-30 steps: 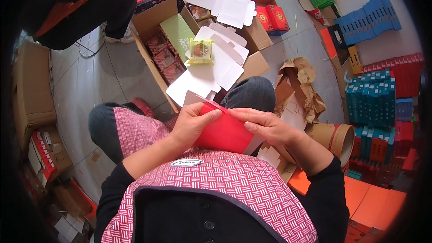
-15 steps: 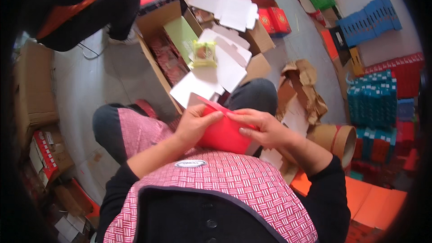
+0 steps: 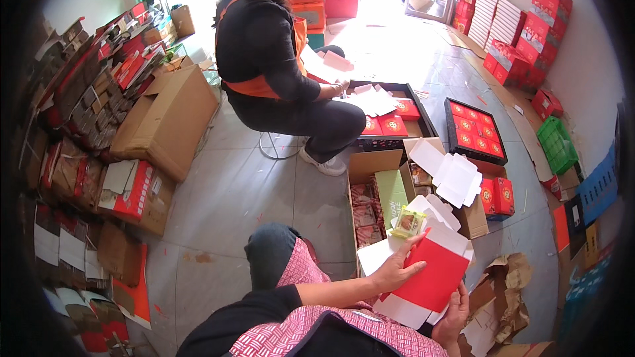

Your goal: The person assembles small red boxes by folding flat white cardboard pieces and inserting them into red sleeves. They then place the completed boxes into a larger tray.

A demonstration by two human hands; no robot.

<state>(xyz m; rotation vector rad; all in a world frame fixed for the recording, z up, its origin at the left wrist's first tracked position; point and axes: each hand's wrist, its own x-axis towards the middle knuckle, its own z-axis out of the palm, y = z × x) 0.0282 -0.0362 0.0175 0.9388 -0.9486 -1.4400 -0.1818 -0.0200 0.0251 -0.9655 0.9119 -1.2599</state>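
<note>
A red folding carton (image 3: 433, 271) with white inner flaps lies tilted between my two hands over my lap. My left hand (image 3: 397, 270) grips its left side, with the thumb across the red face. At the lower right edge my right hand (image 3: 454, 317) holds it, fingers curled up along the side. Just beyond the carton, a small yellow-wrapped packet (image 3: 407, 223) rests on white carton blanks (image 3: 378, 255). These lie over an open cardboard box (image 3: 354, 192) with red-and-white packets (image 3: 368, 228) and a pale green panel (image 3: 393, 197) inside.
A co-worker (image 3: 271, 59) in an orange apron sits ahead, hands on pale cartons. Black trays (image 3: 504, 157) of red boxes stand at the far right. Crumpled brown paper (image 3: 512, 277) lies right of me. A large cardboard box (image 3: 165, 119) and stacked cartons line the left.
My view has swung up and left, bringing the co-worker and room into sight. The carton, folded between my hands before, now shows a broad flat red face with white flaps spread.
</note>
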